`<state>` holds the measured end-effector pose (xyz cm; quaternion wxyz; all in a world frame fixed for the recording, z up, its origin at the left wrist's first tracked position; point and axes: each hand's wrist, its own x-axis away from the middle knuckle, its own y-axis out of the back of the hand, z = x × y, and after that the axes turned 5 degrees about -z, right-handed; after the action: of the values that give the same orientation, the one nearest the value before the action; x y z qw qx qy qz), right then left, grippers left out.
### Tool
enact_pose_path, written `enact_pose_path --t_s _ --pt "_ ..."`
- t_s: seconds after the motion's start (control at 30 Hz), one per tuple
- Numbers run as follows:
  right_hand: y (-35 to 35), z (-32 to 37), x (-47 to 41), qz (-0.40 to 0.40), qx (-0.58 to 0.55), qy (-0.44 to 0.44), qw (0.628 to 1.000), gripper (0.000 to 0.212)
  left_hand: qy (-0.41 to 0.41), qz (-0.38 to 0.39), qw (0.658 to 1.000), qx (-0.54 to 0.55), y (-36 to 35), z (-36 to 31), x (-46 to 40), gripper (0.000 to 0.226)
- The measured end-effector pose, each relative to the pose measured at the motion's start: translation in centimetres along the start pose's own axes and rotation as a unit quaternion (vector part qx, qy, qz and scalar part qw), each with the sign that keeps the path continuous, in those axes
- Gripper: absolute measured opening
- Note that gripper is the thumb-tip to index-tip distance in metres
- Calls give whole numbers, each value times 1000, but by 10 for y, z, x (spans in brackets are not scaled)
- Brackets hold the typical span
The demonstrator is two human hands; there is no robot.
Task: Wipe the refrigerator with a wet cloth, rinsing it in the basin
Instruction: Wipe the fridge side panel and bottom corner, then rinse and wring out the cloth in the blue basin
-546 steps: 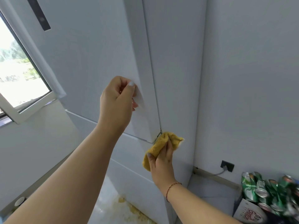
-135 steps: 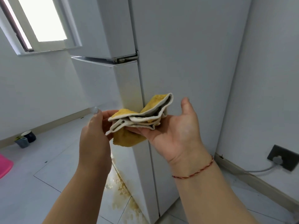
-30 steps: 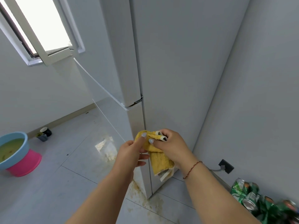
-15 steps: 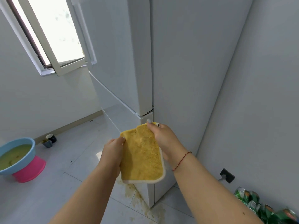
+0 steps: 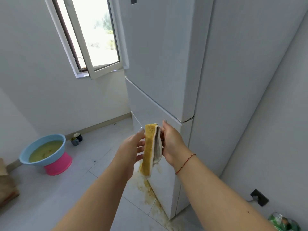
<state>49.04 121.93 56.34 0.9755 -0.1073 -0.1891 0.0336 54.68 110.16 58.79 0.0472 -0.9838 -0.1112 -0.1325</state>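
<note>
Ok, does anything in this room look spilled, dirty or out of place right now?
Yes. A yellow-brown stain spreads over the floor tiles along the refrigerator's bottom front corner, like a dried spill. The water in the blue basin is murky yellow-green. A crushed green can lies on the floor by the right wall.

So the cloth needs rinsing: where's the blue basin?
The round blue plastic basin sits on a pink stand on the floor at left, below the window.

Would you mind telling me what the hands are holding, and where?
The folded yellow cloth: right hand and left hand grip its upper part.
</note>
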Motion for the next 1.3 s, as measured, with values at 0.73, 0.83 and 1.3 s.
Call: enact_pose_path --t_s 0.73,0.83,1.3 --pt "-225 -50 -64 182 93 -3 979 15 21 -167 984 51 205 -9 -56 45" --pt "-259 -49 -99 191 67 -40 978 16 47 -224 969 91 237 -10 -93 31" --pt "-383 -16 -310 87 64 -58 992 14 72 -366 906 200 429 -33 -240 29"
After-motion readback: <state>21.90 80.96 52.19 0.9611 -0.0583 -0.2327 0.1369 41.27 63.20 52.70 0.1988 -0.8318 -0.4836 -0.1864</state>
